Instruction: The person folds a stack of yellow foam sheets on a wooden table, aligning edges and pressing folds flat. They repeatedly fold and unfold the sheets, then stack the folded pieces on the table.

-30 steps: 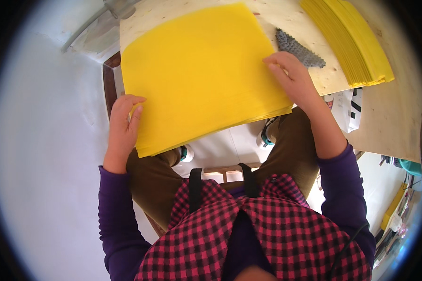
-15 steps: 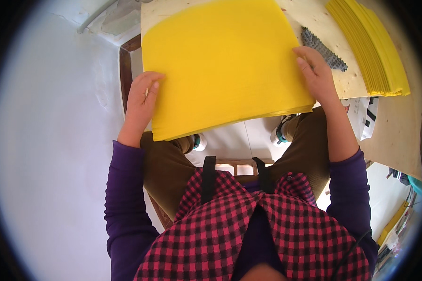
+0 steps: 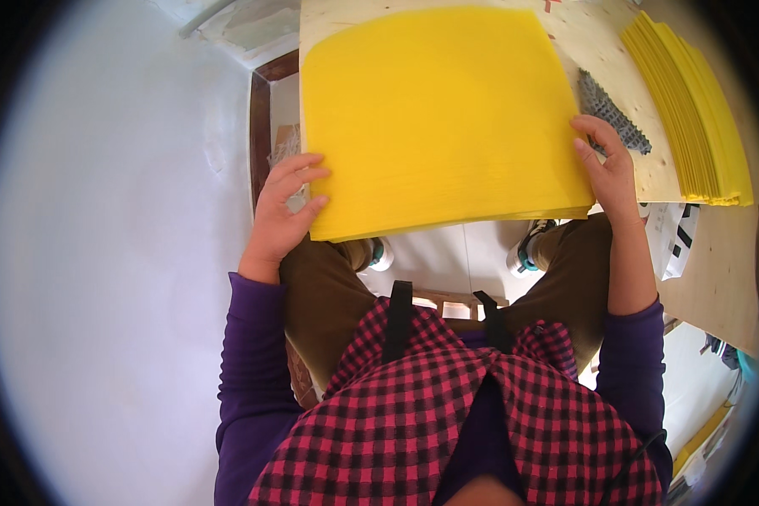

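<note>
Yellow sheets point(image 3: 443, 118), stacked flat, fill the upper centre of the frame, their near edge overhanging the plywood surface point(image 3: 649, 173). At centre left, the left hand point(image 3: 280, 221) clamps its fingers on the near-left corner. At centre right, the right hand point(image 3: 609, 169) grips the right edge. Beyond it lies a grey mesh strip point(image 3: 613, 118), then a 2nd yellow stack point(image 3: 691, 110) at upper right.

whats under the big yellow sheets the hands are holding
The yellow sheets lie on a pale plywood board, held at the edges by the left hand and right hand. Their near edge overhangs it. Anything between them and the board is covered.
</note>
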Demonstrator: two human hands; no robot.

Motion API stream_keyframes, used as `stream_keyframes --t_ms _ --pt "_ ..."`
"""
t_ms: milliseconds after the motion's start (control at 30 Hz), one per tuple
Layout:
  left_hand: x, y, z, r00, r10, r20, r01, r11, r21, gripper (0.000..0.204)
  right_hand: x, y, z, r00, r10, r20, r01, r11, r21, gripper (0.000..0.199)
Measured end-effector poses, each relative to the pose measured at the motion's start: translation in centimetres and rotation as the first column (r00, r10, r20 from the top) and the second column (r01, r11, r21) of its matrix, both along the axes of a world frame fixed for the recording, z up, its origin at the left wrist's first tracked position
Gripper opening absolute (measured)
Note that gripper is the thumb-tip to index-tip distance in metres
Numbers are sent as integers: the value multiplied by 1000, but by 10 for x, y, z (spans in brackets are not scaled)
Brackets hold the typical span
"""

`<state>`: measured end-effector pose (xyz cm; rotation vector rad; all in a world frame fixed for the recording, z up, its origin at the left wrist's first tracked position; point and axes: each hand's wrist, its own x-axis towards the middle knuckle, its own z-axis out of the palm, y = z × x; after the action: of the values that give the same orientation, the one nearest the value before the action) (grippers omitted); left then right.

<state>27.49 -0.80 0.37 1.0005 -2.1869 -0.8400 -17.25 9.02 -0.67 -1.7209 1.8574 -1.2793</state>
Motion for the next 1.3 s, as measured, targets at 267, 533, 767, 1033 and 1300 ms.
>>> stream_keyframes --t_ms 267,533,767,1033,1300 --pt "-1 3 -5 1000 24 -1 -24 998 -53 25 -3 2 -3 1000 14 10 -14 1000 11 19" --pt "-2 6 -10 998 51 -27 -53 995 -84 21 -10 3 -6 987 -26 159 28 1000 -14 16" --pt "-2 6 -10 998 41 -53 -45 997 -65 17 -12 5 1 854 -180 488 137 983 123 18" --pt "-4 10 -4 998 48 -34 -49 999 -20 12 -11 10 13 846 -263 463 120 942 315 19" --pt "-2 9 -6 998 44 -42 -43 999 19 12 -13 12 12 856 -277 436 146 940 310 21"
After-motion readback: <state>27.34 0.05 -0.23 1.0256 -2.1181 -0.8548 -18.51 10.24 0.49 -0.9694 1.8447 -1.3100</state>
